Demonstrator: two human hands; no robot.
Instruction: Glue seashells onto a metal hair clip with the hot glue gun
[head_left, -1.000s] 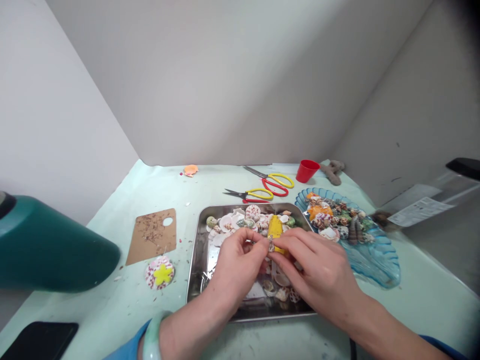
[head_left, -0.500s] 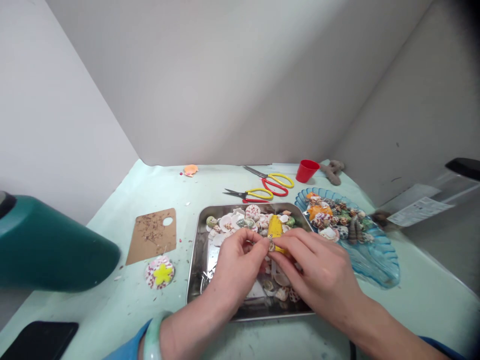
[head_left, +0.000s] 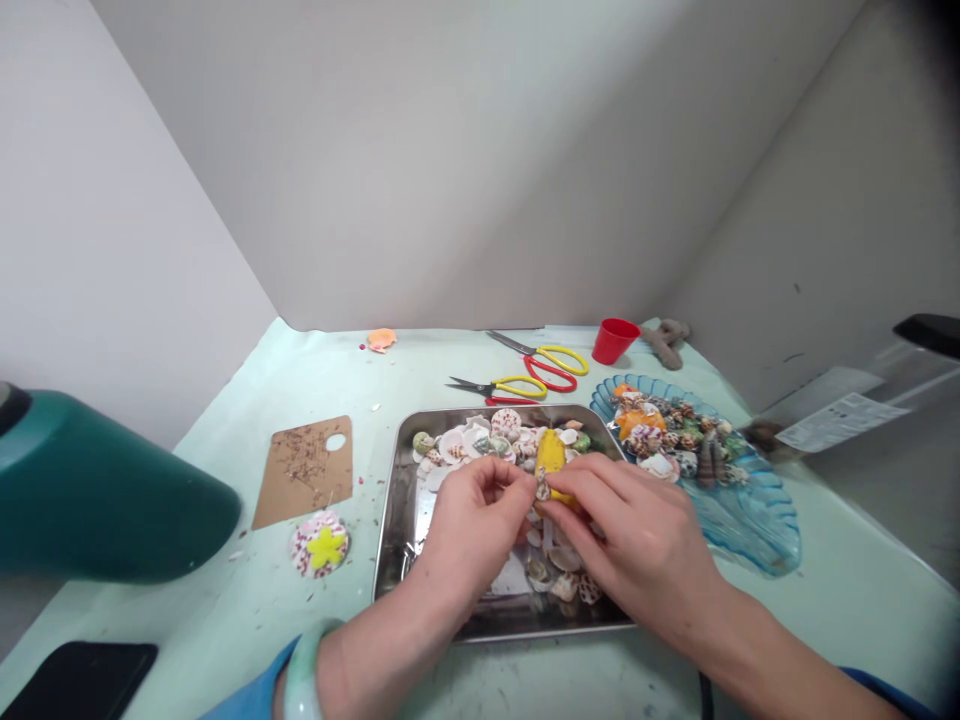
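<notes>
A small speckled shell [head_left: 542, 486] sits between the fingertips of my two hands, over the metal tray [head_left: 388, 560]. My left hand [head_left: 480, 520] is closed in a pinch at the shell's left side. From the right, the thumb and fingers of my right hand [head_left: 641, 530] pinch it too. Just behind the fingertips lies a long yellow piece [head_left: 551, 450], perhaps clay, partly hidden by my right hand. Around it in the tray are many loose shells, among them a spotted scallop shell [head_left: 506, 424]. My hands cover the tray's middle.
Two pairs of scissors [head_left: 517, 386] lie behind the tray. At right stands a blue dish [head_left: 772, 510] of shells, with a red cup [head_left: 615, 342] beyond. Left are a brown card [head_left: 300, 475], a shell with a yellow flower [head_left: 325, 547], a green bottle [head_left: 112, 490] and a phone [head_left: 90, 680].
Almost nothing differs. The small shell has turned slightly between my fingertips, and both hands have stayed in nearly the same place.
</notes>
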